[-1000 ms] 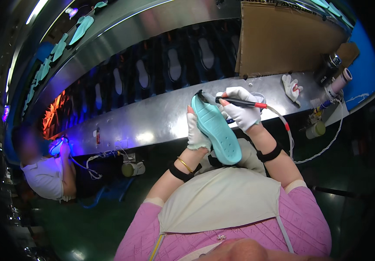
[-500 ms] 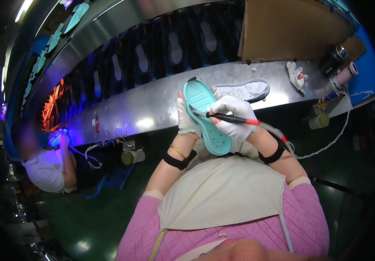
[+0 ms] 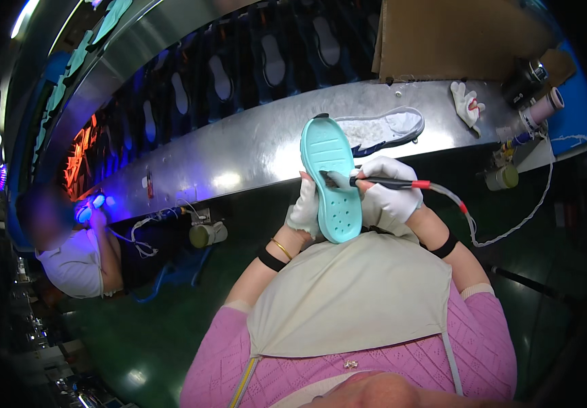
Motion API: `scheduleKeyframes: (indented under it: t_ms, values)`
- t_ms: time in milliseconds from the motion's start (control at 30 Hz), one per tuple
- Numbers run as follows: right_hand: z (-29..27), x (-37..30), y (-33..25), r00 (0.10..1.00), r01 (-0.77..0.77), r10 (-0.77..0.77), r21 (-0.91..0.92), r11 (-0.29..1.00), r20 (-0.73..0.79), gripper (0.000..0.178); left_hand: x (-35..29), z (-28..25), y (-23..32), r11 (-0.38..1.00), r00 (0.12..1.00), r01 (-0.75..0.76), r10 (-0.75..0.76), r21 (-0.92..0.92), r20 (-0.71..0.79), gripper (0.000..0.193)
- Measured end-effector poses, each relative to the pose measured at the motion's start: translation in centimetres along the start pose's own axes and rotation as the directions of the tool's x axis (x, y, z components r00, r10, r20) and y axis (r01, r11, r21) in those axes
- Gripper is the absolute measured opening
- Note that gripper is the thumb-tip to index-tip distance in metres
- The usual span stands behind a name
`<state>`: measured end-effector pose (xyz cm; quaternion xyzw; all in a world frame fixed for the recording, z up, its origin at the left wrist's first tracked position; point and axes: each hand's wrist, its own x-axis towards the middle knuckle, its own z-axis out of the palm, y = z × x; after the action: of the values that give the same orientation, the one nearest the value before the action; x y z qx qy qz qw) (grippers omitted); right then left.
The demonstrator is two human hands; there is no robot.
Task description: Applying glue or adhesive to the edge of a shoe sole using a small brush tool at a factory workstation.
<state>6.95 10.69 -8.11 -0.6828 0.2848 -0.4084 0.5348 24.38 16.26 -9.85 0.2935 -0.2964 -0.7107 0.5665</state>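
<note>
My left hand (image 3: 302, 209), in a white glove with bare fingertips, grips a turquoise shoe sole (image 3: 329, 153) along its left edge. The sole stands almost lengthwise in front of me, its hollow inner face with small holes toward me. In my gloved right hand (image 3: 390, 197) is a glue brush (image 3: 392, 183) with a black and red handle, fed by a clear tube. Its bristles rest on the sole's inner face near the middle. Behind the sole, a grey-white shoe upper (image 3: 392, 128) lies on the metal bench (image 3: 239, 160).
A crumpled white glove (image 3: 467, 105), a dark flask (image 3: 526, 81) and a pink thread spool (image 3: 545, 107) are at the bench's right. Brown cardboard (image 3: 457, 41) stands behind. Soles (image 3: 273, 60) line a dark conveyor. A co-worker (image 3: 79, 262) sits at left under blue light.
The sole has shifted right and turned more upright. The brush tip has gone from the sole's left edge to its inner middle. My right hand has moved a little right and down.
</note>
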Motion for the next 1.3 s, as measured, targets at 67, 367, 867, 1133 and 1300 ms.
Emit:
scheduleKeyframes:
  t_ms: [67,367,867,1133,1300]
  values:
    - [0.4,-0.3,-0.4,0.990,0.130,-0.124,-0.081,0.988,0.067,0.010,-0.2,-0.9,-0.6,0.999,0.999,0.049,-0.048,-0.024,0.014,0.089]
    - [1.2,0.4,-1.0,0.994,0.103,-0.104,0.039,0.994,0.031,0.015,3.5,-0.7,0.2,0.838,0.970,-0.241,0.216,-0.489,-0.108,0.094]
    - [-0.5,2.4,-1.8,0.910,-0.306,0.214,0.225,0.925,0.356,0.009,4.4,-2.5,4.3,0.967,0.981,-0.115,0.146,-0.229,0.125,0.099]
    - [-0.5,3.1,-1.5,0.902,0.145,-0.166,0.083,0.986,0.398,0.017,5.4,-2.5,6.0,0.991,0.967,0.024,-0.056,0.129,0.250,0.098]
    - [-1.4,3.3,-2.0,0.812,-0.092,-0.014,0.150,0.984,0.584,0.014,6.1,-4.7,6.3,0.949,0.939,0.193,-0.252,0.248,0.235,0.089]
